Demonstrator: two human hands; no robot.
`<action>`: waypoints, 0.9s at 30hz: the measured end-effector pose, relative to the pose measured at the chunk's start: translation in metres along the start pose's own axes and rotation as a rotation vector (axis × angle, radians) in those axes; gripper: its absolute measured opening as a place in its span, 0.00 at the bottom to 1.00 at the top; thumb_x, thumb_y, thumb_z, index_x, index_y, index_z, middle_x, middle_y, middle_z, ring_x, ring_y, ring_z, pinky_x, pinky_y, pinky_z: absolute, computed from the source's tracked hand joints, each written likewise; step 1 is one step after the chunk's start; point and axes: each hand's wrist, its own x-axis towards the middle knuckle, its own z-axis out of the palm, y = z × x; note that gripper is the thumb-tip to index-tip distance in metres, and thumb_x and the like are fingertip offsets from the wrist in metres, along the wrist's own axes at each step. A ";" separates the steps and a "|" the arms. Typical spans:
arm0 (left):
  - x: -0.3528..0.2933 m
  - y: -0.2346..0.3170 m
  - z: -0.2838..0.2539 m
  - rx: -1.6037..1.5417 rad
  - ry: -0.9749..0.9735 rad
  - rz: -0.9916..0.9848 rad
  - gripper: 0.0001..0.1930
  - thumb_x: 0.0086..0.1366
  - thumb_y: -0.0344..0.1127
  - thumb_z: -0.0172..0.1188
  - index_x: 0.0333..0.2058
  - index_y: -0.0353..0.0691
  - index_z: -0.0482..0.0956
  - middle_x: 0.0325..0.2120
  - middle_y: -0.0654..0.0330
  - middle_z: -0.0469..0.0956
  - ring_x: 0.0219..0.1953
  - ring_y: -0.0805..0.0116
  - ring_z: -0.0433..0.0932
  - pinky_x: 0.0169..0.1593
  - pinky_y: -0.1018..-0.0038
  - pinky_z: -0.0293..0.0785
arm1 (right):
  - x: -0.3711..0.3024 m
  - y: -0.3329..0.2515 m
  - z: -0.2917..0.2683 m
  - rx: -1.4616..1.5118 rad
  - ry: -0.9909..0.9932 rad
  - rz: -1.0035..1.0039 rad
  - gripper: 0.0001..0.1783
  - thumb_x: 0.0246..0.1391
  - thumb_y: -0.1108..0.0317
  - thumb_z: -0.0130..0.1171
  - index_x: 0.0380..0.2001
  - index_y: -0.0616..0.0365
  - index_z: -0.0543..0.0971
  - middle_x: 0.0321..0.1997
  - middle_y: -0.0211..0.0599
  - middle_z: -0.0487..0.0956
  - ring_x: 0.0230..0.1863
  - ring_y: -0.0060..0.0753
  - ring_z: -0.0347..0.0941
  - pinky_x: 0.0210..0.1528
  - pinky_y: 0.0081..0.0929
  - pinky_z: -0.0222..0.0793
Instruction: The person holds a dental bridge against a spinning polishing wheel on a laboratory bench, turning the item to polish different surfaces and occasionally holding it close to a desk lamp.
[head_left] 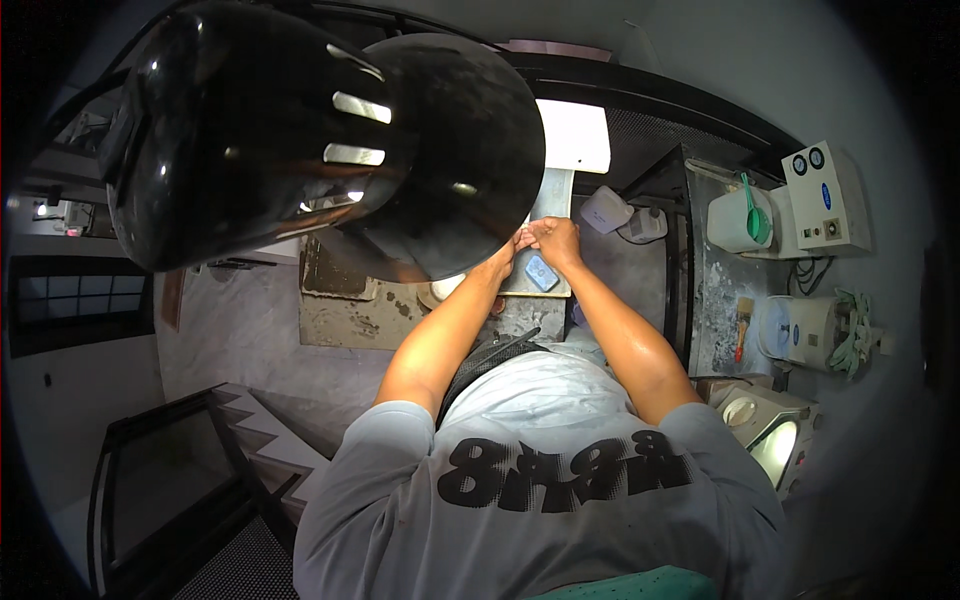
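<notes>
Over the workbench my left hand [503, 260] and my right hand [557, 240] meet at the fingertips, just beside the rim of a black lamp shade [440, 150]. The fingers of both hands are pinched together. Whatever lies between them is too small to make out, and the shade covers part of the left hand. Just below the hands a small blue box [541, 273] rests on the bench. Under my left forearm shows part of a round white thing [447, 287].
The big lamp hides much of the bench's left side. White plastic jugs [606, 211] stand past my right hand. On the right counter are a white bin [733, 220] with a green scoop [752, 212], a gauge machine [826, 200], a brush [742, 325] and a lit box [776, 452].
</notes>
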 end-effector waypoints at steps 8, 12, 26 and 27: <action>-0.003 0.002 0.008 -0.001 0.072 -0.039 0.03 0.58 0.17 0.43 0.30 0.28 0.66 0.28 0.47 0.74 0.30 0.56 0.77 0.38 0.65 0.79 | 0.004 -0.002 0.000 -0.009 -0.015 0.076 0.06 0.49 0.75 0.56 0.26 0.69 0.79 0.23 0.39 0.80 0.21 0.23 0.76 0.24 0.18 0.73; 0.007 -0.002 0.002 -0.002 0.104 -0.062 0.04 0.58 0.17 0.43 0.33 0.24 0.66 0.30 0.44 0.73 0.31 0.55 0.77 0.37 0.65 0.79 | 0.008 -0.005 0.002 -0.039 -0.011 0.099 0.06 0.49 0.74 0.57 0.25 0.68 0.79 0.22 0.38 0.80 0.20 0.23 0.75 0.23 0.19 0.72; 0.008 0.003 0.018 -0.054 0.161 -0.158 0.06 0.57 0.17 0.43 0.33 0.22 0.67 0.29 0.45 0.74 0.28 0.56 0.78 0.34 0.69 0.81 | 0.017 -0.003 -0.006 -0.070 -0.017 0.158 0.07 0.49 0.75 0.54 0.24 0.67 0.79 0.22 0.40 0.79 0.19 0.25 0.76 0.22 0.21 0.73; 0.010 0.001 0.016 -0.062 0.157 -0.163 0.06 0.57 0.16 0.43 0.33 0.22 0.67 0.29 0.45 0.74 0.28 0.56 0.78 0.33 0.70 0.81 | 0.018 -0.001 -0.005 -0.093 -0.028 0.166 0.07 0.49 0.76 0.54 0.24 0.67 0.79 0.22 0.40 0.79 0.20 0.25 0.76 0.22 0.21 0.74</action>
